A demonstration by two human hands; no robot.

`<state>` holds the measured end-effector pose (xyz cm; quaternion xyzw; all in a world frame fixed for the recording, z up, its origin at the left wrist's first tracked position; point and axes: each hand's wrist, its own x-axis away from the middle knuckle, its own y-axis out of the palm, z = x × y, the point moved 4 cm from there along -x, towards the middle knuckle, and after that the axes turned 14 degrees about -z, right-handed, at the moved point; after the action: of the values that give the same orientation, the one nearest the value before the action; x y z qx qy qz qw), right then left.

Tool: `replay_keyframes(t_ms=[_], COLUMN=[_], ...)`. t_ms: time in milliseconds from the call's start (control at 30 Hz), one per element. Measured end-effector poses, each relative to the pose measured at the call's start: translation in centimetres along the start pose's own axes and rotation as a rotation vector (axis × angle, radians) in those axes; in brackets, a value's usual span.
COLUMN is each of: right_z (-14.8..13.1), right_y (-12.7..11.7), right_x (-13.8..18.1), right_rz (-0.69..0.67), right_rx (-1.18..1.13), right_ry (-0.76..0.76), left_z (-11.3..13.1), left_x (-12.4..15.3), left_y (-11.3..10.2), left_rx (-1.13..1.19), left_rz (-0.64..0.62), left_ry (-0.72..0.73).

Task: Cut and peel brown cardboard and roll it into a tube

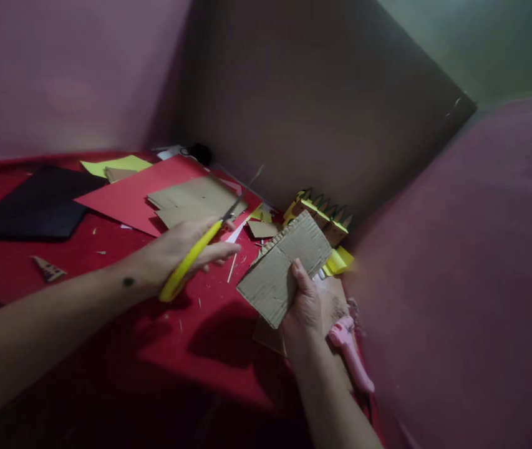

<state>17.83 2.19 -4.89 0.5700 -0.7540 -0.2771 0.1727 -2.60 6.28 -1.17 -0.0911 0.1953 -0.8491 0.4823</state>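
Note:
My left hand (176, 252) grips yellow-handled scissors (191, 259), their blades pointing up and right over the red surface (106, 293). My right hand (307, 305) holds a corrugated cardboard piece (284, 265) tilted above the surface, thumb on its face. The scissor tips sit a short way left of the cardboard, apart from it.
Red paper sheet (130, 196), flat cardboard pieces (195, 199), yellow paper (116, 165) and a dark sheet (36, 202) lie at the back left. A yellow spiked paper model (322, 215) stands behind the cardboard. A pink tool (352, 355) lies by my right wrist. A large brown board (317, 106) leans behind.

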Motion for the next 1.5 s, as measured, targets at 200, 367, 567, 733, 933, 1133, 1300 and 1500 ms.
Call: replay_keyframes(t_ms=[200,367,567,733,933,1133,1300,1500], right_z=[1.2,1.5,1.5,-0.8,-1.8,-1.3,-1.5,-1.3], right_y=[0.9,1.6,1.7,2.0,2.2,1.7,2.4,2.3], right_x=[1.3,2.2,2.5,1.3,0.6,1.2,1.6,1.3], right_rz=[-0.16,-0.289,-0.324,-0.36,-0.32,-0.31,-0.362,-0.322], right_rx=[0.036,0.092,0.109,0.085,0.113,0.093,0.1,0.119], right_ry=[0.06,0.003,0.068,0.101,0.162,0.202,0.172,0.158], left_z=[2.7,2.2,1.4,2.1,1.9,2.7,2.5,2.0], left_x=[-1.9,-3.2,-3.2,-2.3,-1.9,-1.3,-1.3,-1.3], left_y=[2.5,3.4,3.7,3.5,4.0,4.1,4.2,4.0], left_rx=[0.279,0.304,0.438,0.418,0.382,0.368,0.365,0.219], left_rz=[-0.04,-0.059,-0.064,-0.139,-0.131,-0.194,-0.17,-0.097], left_ry=[0.139,0.173,0.166,0.196,0.182,0.269,0.244,0.246])
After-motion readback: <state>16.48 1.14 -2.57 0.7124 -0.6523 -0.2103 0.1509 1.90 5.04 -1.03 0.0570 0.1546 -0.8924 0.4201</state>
